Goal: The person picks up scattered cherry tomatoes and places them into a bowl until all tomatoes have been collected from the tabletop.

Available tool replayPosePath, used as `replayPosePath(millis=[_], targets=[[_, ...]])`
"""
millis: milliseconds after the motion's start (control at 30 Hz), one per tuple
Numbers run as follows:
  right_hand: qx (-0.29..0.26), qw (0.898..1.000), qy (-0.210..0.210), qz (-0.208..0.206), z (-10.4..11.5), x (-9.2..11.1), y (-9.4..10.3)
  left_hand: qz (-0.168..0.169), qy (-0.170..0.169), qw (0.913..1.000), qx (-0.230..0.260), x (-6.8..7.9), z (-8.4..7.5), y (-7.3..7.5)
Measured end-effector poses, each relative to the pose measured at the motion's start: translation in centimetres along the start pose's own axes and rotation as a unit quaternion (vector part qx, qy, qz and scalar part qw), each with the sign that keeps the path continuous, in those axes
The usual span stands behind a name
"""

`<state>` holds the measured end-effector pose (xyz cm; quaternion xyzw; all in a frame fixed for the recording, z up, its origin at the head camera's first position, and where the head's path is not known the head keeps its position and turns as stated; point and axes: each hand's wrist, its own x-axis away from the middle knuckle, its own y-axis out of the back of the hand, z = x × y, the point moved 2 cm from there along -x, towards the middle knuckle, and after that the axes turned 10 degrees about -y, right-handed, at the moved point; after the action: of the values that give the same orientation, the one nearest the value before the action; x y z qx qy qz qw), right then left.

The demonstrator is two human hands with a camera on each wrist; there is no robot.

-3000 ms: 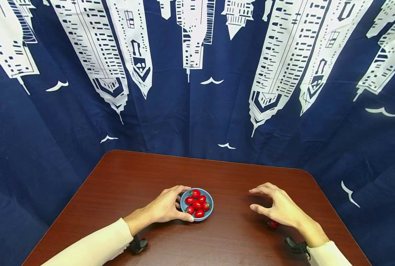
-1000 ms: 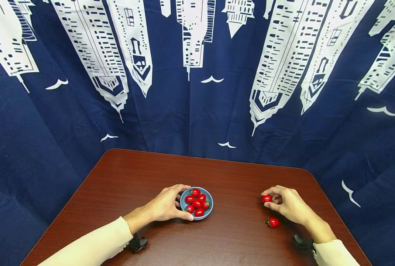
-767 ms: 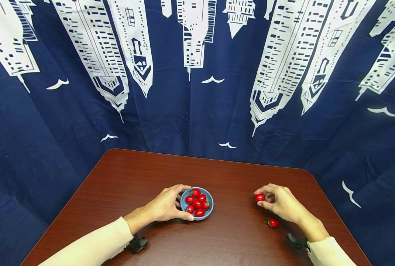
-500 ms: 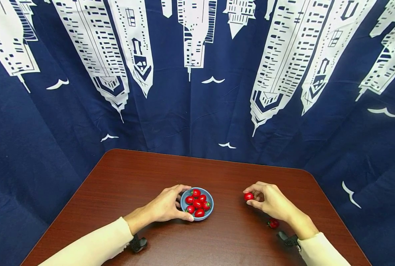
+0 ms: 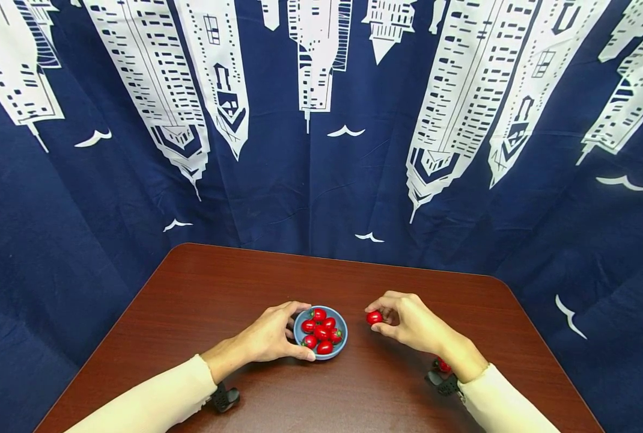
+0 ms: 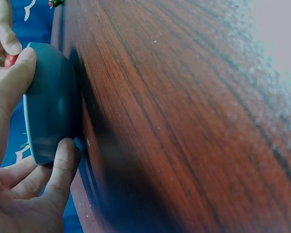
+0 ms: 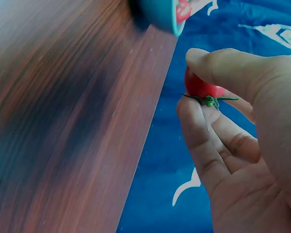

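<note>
My left hand (image 5: 270, 334) grips the near-left side of a small blue bowl (image 5: 341, 350), thumb at the front rim and fingers behind. Inside the bowl lie several red cherry tomatoes (image 5: 321, 332). In the left wrist view the bowl's outer wall (image 6: 53, 107) shows between thumb and fingers. Just right of the bowl, my right hand (image 5: 416, 322) pinches one cherry tomato (image 5: 374, 317) between thumb and fingertips. The right wrist view shows this tomato (image 7: 199, 87) with its green stem end toward the palm. Another cherry tomato (image 5: 443, 365) lies on the table, partly hidden by the right wrist.
The brown wooden table (image 5: 235, 276) has rounded far corners. Behind it hangs a dark blue curtain (image 5: 278, 192) printed with white buildings and birds. Black straps with small cameras sit at the left wrist (image 5: 225, 398) and right wrist (image 5: 441, 383).
My right hand picked up a cherry tomato and has carried it left toward the bowl. The left hand and bowl have stayed in place.
</note>
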<state>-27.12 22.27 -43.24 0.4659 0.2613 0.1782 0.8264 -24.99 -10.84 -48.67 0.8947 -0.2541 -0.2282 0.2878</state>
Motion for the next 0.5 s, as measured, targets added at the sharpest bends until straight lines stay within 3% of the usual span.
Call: replayPosePath(millis=[500], targets=[[-0.032, 0.998, 0.019, 0.050, 3.9, -2.8, -1.9, 0.000, -0.001, 1.0000, -0.002, 0.0, -0.1, -0.1]])
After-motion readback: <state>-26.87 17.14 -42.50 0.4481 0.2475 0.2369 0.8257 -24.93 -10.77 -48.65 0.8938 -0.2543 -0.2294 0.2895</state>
